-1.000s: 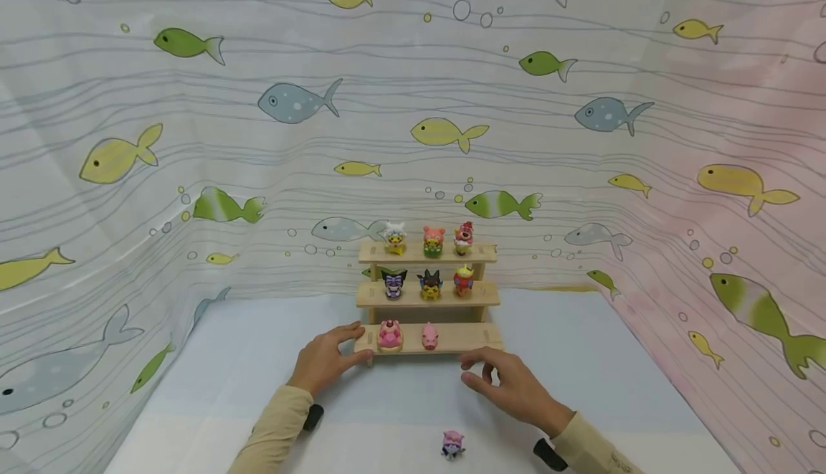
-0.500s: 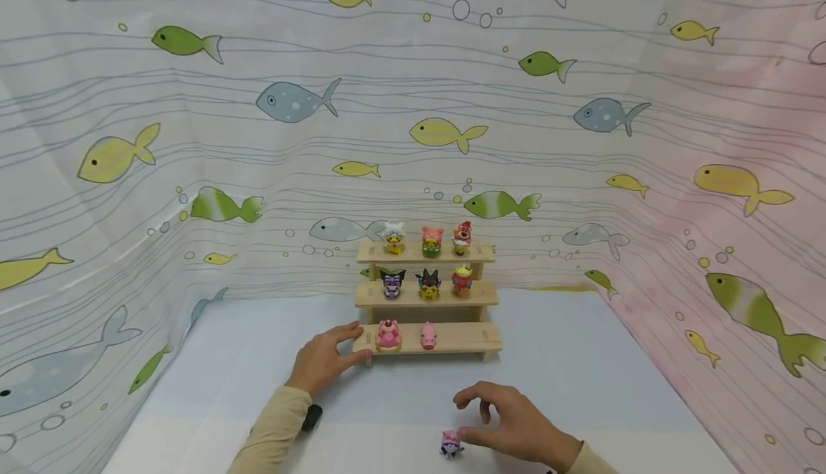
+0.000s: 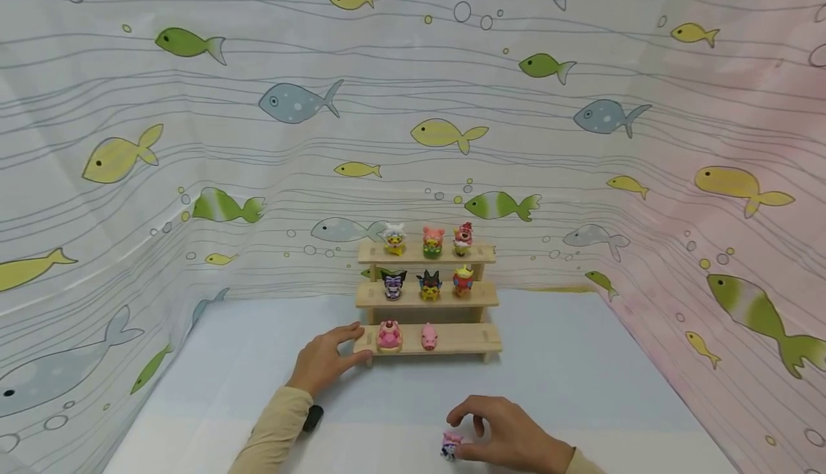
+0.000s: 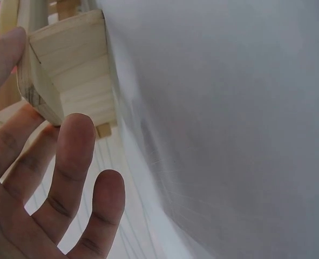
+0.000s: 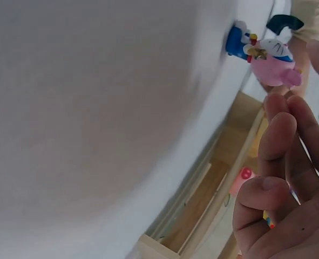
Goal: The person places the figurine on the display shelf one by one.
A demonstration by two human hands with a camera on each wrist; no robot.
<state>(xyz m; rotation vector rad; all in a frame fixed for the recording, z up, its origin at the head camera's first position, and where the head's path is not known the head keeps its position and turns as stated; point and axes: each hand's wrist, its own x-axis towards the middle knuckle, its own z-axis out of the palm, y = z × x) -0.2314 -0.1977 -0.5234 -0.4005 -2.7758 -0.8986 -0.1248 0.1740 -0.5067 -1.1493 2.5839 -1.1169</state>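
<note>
A three-tier wooden display shelf (image 3: 461,341) stands on the table. My left hand (image 3: 325,361) holds the left end of its lowest board, thumb on the front edge and index finger behind; in the left wrist view the other fingers (image 4: 75,156) are spread below. Close to the table's near side stands a small figurine (image 3: 447,445) with a pink hood and blue body. My right hand (image 3: 510,437) is around it, thumb in front and fingers arched above. In the right wrist view a gap shows between the figurine (image 5: 275,67) and the fingertips (image 5: 278,127).
On the lowest board sit a pink round figure (image 3: 390,336) and a pink pig figure (image 3: 429,336). Several more figurines (image 3: 430,285) line the two upper boards. A fish-patterned cloth (image 3: 400,87) rises behind and at both sides of the table.
My right hand has moved back from the shelf's front edge towards the near side and come down around the figurine. The left hand has stayed at the shelf's left end.
</note>
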